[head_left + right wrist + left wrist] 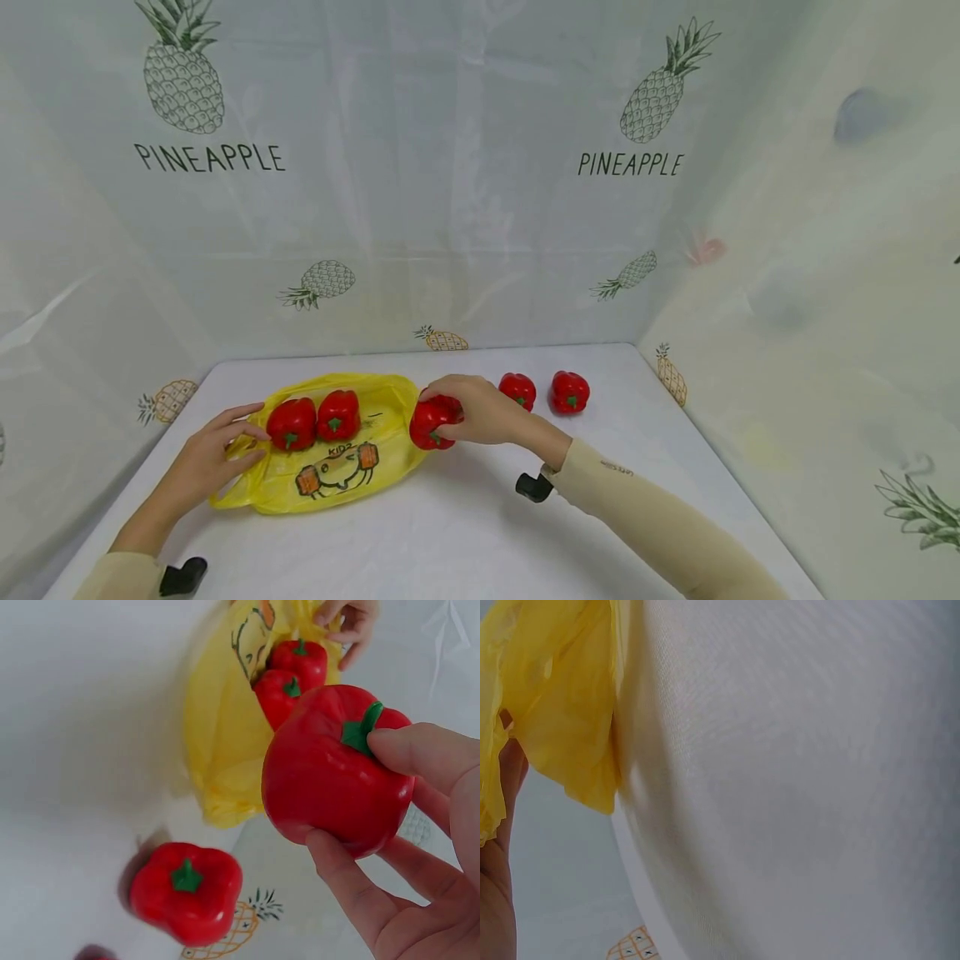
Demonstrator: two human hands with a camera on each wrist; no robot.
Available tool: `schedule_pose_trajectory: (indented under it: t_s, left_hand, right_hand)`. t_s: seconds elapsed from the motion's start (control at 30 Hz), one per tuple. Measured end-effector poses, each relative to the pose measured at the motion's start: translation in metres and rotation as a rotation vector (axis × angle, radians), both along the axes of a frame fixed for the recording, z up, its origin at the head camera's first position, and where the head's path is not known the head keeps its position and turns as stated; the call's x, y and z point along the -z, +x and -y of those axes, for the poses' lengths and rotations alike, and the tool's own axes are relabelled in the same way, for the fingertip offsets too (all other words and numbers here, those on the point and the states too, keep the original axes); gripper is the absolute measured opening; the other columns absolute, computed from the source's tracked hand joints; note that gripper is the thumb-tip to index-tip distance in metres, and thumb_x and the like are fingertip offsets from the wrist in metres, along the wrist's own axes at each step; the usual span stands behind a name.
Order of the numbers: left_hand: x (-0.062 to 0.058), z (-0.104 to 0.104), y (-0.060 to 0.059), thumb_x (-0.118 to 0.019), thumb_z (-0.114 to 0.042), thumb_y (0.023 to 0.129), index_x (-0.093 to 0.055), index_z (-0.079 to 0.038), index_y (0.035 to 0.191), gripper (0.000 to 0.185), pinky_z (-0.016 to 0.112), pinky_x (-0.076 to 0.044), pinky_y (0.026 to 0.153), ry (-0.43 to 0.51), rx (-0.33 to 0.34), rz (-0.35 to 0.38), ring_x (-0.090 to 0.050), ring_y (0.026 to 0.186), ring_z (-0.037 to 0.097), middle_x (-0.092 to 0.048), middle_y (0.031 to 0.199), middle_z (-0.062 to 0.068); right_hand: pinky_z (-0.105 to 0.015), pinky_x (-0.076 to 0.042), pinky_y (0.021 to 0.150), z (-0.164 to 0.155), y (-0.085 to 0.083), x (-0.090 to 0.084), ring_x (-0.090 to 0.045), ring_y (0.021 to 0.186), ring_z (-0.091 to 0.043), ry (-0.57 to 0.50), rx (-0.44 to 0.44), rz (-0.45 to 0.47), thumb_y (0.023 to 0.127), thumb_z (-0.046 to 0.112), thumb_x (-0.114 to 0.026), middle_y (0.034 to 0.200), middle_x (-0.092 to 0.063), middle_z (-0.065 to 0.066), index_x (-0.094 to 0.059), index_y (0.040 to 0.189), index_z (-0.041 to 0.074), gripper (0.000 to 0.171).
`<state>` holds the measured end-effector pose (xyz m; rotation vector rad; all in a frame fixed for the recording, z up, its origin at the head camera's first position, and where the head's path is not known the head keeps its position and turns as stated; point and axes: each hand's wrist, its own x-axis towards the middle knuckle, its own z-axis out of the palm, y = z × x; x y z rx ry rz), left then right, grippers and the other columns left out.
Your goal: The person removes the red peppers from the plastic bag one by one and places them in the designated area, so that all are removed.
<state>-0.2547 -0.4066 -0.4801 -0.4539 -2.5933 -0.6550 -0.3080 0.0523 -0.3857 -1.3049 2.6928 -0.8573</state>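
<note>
Right grip [480, 412] wrapped around one red pepper [433, 423], thumb beneath and fingers [427, 754] over the top by the green stem, held just off the surface at the near-right lip of the yellow bag [330, 483]. Left grip [206, 462] at the bag's opposite end, fingers loosely bent on the plastic rim, apparently pinning or lifting it; cannot tell from the wrist view, which shows only a fold of yellow film beside the palm, whether the rim is pinched.

Just left of the carried pepper, two peppers [313, 421] already lying side by side on the bag, touching or nearly so. Beyond the right grip, toward the back, two more peppers [545, 392] standing apart from each other on the white surface [480, 533].

Judged from this: two placed, a third in hand and about to go in, two left to fetch.

Plenty of bare surface in front of and to the right of the right grip. Printed curtain walls close behind the far peppers and along both sides; near edge close under the forearms.
</note>
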Motion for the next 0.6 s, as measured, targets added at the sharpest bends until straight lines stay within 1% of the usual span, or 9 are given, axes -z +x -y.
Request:
schedule_pose_trajectory:
  t_s: [0.17, 0.23, 0.3, 0.33, 0.4, 0.43, 0.47, 0.6]
  left_hand:
    - [0.002, 0.000, -0.001, -0.094, -0.009, 0.079, -0.076, -0.023, 0.098, 0.030, -0.006, -0.018, 0.098, 0.002, 0.007, -0.011, -0.058, 0.127, 0.045, -0.060, 0.147, 0.013]
    - [0.002, 0.000, -0.001, -0.094, -0.009, 0.079, -0.076, -0.023, 0.099, 0.030, -0.006, -0.020, 0.099, 0.000, 0.006, -0.009, -0.058, 0.128, 0.045, -0.060, 0.147, 0.013]
    - [0.001, 0.000, -0.001, -0.094, -0.010, 0.080, -0.076, -0.024, 0.098, 0.029, -0.003, -0.025, 0.101, -0.006, -0.002, -0.005, -0.057, 0.129, 0.044, -0.060, 0.147, 0.013]
    - [0.001, 0.000, -0.001, -0.093, -0.010, 0.080, -0.076, -0.024, 0.099, 0.029, 0.002, -0.034, 0.104, -0.009, -0.005, -0.001, -0.057, 0.129, 0.044, -0.060, 0.147, 0.013]
    - [0.001, 0.000, -0.001, -0.093, -0.011, 0.081, -0.076, -0.024, 0.098, 0.028, 0.021, -0.049, 0.108, -0.016, -0.013, 0.007, -0.057, 0.129, 0.043, -0.059, 0.148, 0.013]
    - [0.001, 0.000, -0.001, -0.093, -0.011, 0.081, -0.076, -0.024, 0.098, 0.028, 0.023, -0.050, 0.106, -0.018, -0.019, 0.010, -0.057, 0.129, 0.043, -0.060, 0.148, 0.012]
    - [0.001, 0.000, -0.001, -0.093, -0.011, 0.081, -0.076, -0.024, 0.098, 0.027, 0.033, -0.054, 0.105, -0.016, -0.017, 0.017, -0.057, 0.129, 0.043, -0.059, 0.148, 0.013]
    - [0.000, -0.001, -0.002, -0.092, -0.012, 0.082, -0.076, -0.024, 0.099, 0.026, 0.042, -0.055, 0.106, -0.021, -0.025, 0.035, -0.055, 0.131, 0.044, -0.058, 0.149, 0.013]
  right_hand:
    - [-0.022, -0.059, 0.089, -0.022, 0.001, 0.004, -0.064, 0.117, -0.012, -0.046, 0.017, 0.009, 0.090, 0.015, -0.087, 0.134, -0.069, 0.006, -0.069, 0.134, 0.020, 0.049]
    - [-0.024, -0.061, 0.087, -0.030, 0.002, 0.007, -0.065, 0.117, -0.014, -0.061, 0.027, 0.027, 0.089, 0.014, -0.087, 0.134, -0.069, 0.005, -0.069, 0.134, 0.019, 0.049]
    - [-0.027, -0.063, 0.086, -0.037, 0.003, 0.011, -0.064, 0.119, -0.016, -0.065, 0.036, 0.050, 0.088, 0.014, -0.088, 0.135, -0.068, 0.005, -0.069, 0.135, 0.019, 0.051]
    - [-0.028, -0.063, 0.086, -0.040, 0.004, 0.013, -0.064, 0.120, -0.016, -0.066, 0.038, 0.061, 0.088, 0.013, -0.088, 0.136, -0.068, 0.004, -0.069, 0.135, 0.019, 0.051]
    - [-0.030, -0.064, 0.086, -0.046, 0.005, 0.017, -0.063, 0.122, -0.017, -0.060, 0.043, 0.076, 0.088, 0.013, -0.087, 0.138, -0.067, 0.005, -0.069, 0.135, 0.020, 0.051]
    - [-0.031, -0.064, 0.086, -0.048, 0.006, 0.019, -0.063, 0.123, -0.017, -0.055, 0.044, 0.081, 0.088, 0.013, -0.087, 0.138, -0.067, 0.005, -0.069, 0.136, 0.021, 0.051]
    - [-0.031, -0.064, 0.086, -0.051, 0.007, 0.021, -0.062, 0.124, -0.017, -0.053, 0.044, 0.085, 0.088, 0.013, -0.087, 0.139, -0.067, 0.005, -0.069, 0.135, 0.021, 0.051]
    - [-0.027, -0.063, 0.085, -0.058, 0.009, 0.028, -0.062, 0.125, -0.016, -0.037, 0.051, 0.095, 0.087, 0.014, -0.088, 0.138, -0.068, 0.006, -0.069, 0.136, 0.021, 0.052]
